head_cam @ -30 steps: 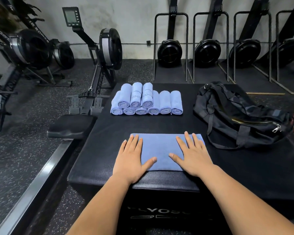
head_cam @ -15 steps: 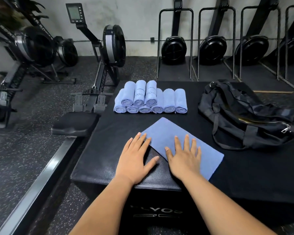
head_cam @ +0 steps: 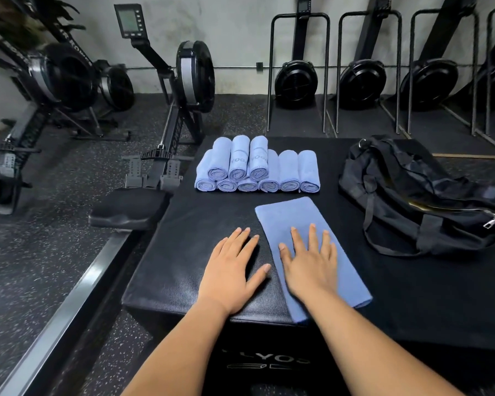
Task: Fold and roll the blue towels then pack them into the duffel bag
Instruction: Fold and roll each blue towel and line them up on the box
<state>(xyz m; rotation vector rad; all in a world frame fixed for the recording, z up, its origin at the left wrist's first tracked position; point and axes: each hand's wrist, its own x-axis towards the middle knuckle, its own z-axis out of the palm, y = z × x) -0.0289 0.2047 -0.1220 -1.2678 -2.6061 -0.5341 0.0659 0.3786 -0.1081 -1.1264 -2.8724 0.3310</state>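
Black rowing machines (head_cam: 55, 78) are seen on the speckled floor at the far left. Just right of them another rower (head_cam: 195, 72) is stood, with its monitor (head_cam: 129, 21) raised on an arm and its seat (head_cam: 129, 207) lying close to the left side of a black padded plyo box (head_cam: 200, 224).

On the near part of the box top the left hand (head_cam: 229, 270) is laid flat on the bare surface. Its fingers are straight and slightly spread, nothing is held, and its thumb lies just beside the towel's left edge.

Towards the far side of the box, nine rolled blue towels (head_cam: 257, 167) are stacked, six in a bottom row and three on top at the left.

Nearer, a folded blue towel (head_cam: 297, 218) is laid as a long strip running from the box's near edge away and slightly leftward. It is pressed under the right hand (head_cam: 309, 264), whose fingers are straight and spread, with nothing gripped.

On the right of the box a black duffel bag (head_cam: 417, 195) is slumped, apart from the towels, with a metal zip pull (head_cam: 490, 222) at its right end.

Along the far wall, upright rowers (head_cam: 296, 81) are stored in frames.
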